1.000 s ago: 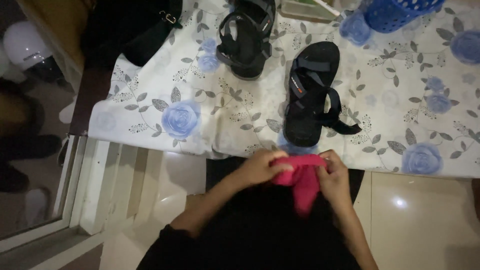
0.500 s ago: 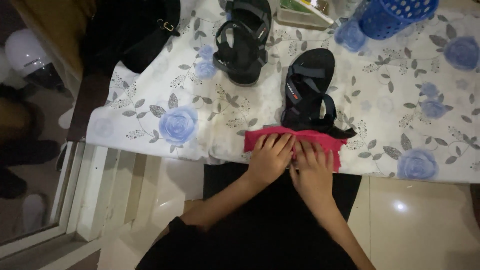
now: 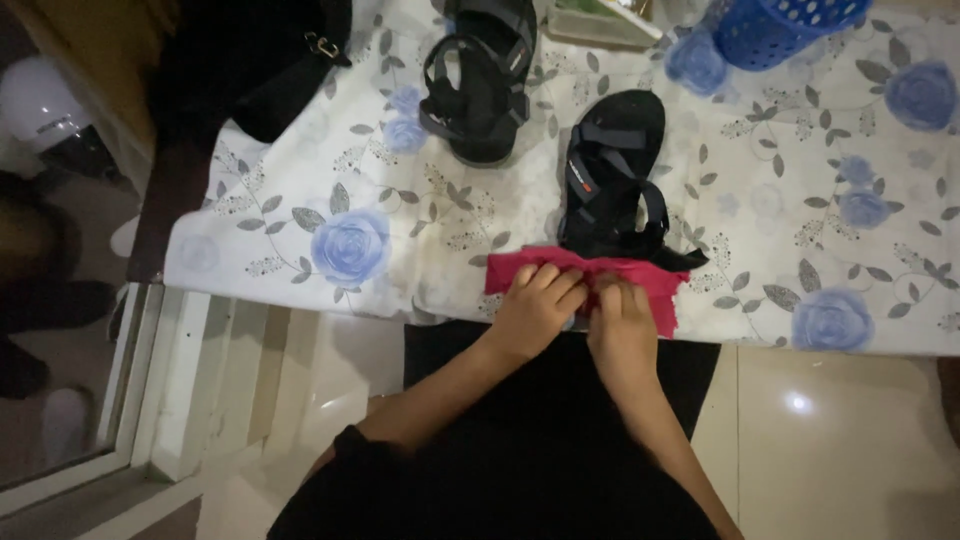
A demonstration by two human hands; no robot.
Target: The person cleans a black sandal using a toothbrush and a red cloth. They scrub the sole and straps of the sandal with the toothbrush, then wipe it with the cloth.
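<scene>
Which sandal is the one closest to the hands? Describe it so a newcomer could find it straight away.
Start at the floral tablecloth and find the pink cloth at its near edge, under both hands. The sandal lies just beyond that cloth, its heel end meeting it. Unlike the other sandal, farther back to the left, it has a small red mark on one strap.

On the desk (image 3: 300,215) under a floral-printed cloth, a red fabric cloth (image 3: 660,285) lies at the near edge beneath both hands. A black strapped sandal (image 3: 610,170) touches it behind; a second black sandal (image 3: 480,85) lies farther left; a blue perforated plastic basket (image 3: 785,25) stands far right.
</scene>
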